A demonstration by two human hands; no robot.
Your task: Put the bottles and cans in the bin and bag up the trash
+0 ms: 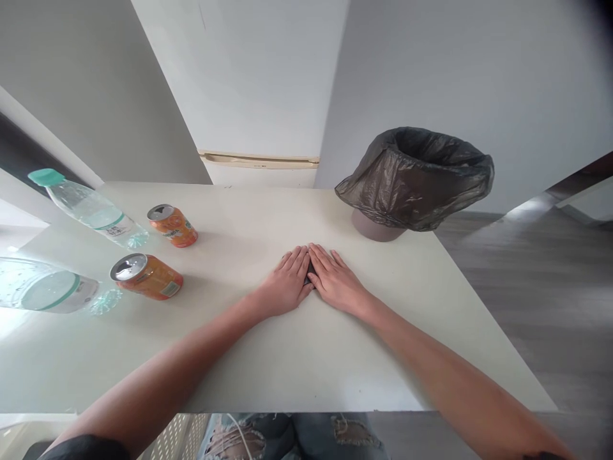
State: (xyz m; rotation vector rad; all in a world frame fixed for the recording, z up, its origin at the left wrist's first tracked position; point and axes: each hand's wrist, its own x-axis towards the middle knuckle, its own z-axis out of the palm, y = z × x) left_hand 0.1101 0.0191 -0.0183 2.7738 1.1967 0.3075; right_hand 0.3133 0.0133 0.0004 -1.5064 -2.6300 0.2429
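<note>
Between the left hand (282, 282) and the right hand (338, 281), in the head view, a small dark thing (310, 271) is partly covered, too hidden to be identified. Both hands are laid palms down on the table (268, 377), fingers extended, tips nearly meeting. To their left, two orange cans (149, 276) and two clear bottles (93, 207) are seen; beyond the right hand, a bin (378, 227) is lined with a black bag (407, 188).
</note>
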